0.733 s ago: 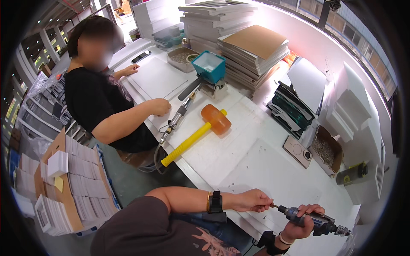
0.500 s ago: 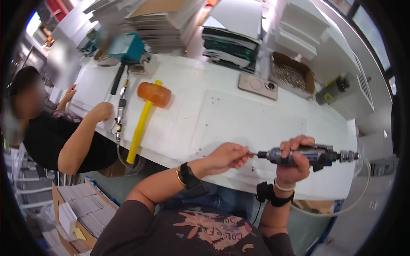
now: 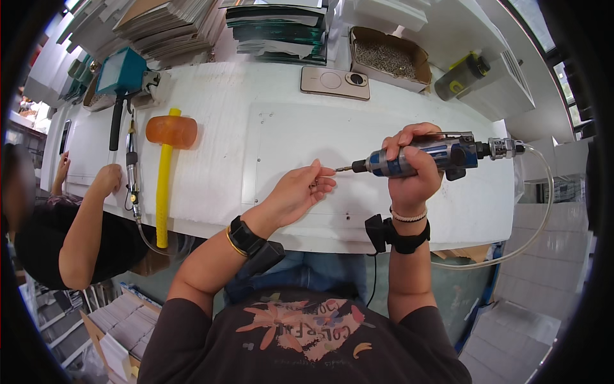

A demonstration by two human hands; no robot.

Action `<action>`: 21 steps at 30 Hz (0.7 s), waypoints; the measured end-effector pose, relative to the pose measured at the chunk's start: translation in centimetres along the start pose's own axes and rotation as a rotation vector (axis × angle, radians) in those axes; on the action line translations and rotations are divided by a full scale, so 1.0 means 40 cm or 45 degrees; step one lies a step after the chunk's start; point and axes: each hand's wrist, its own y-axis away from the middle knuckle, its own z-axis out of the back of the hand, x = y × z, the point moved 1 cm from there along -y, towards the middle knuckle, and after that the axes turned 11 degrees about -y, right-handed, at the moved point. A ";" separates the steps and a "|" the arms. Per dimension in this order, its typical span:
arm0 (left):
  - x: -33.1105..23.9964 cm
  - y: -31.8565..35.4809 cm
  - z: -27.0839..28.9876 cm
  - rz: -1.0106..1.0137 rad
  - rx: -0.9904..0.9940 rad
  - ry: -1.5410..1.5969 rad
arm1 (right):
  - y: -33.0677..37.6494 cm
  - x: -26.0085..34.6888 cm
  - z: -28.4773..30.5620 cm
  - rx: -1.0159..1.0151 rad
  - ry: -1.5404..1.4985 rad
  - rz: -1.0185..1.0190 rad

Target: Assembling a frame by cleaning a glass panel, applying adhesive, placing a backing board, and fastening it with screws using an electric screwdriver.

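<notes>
My right hand (image 3: 412, 169) grips a blue and silver pneumatic screwdriver (image 3: 427, 155), held level above a white panel (image 3: 358, 137) on the white table (image 3: 217, 160). A clear air hose (image 3: 534, 217) runs from its right end. My left hand (image 3: 295, 192) pinches something small, too small to name, at the tip of the tool's bit (image 3: 344, 169). Both wrists wear black bands.
A yellow-handled mallet with an orange head (image 3: 167, 150) and a second air tool (image 3: 132, 163) lie at the left. A phone (image 3: 335, 82), a box of screws (image 3: 387, 59) and a dark bottle (image 3: 462, 75) sit at the back. A person in black (image 3: 70, 224) sits at the left.
The view has swung down and left, bringing my hands to the middle. My left hand stays at the bit tip and my right hand keeps holding the screwdriver.
</notes>
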 end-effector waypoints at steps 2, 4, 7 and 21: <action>0.007 0.006 0.013 0.020 -0.140 -0.064 | -0.045 -0.024 0.015 0.058 0.043 0.077; 0.003 0.015 0.006 -0.009 -0.079 -0.118 | -0.092 -0.058 0.042 0.088 0.140 0.136; -0.005 0.021 0.000 -0.037 0.013 -0.178 | -0.154 -0.101 0.068 0.164 0.238 0.190; -0.012 0.025 0.011 0.047 0.066 -0.162 | -0.222 -0.156 0.061 0.168 0.353 0.071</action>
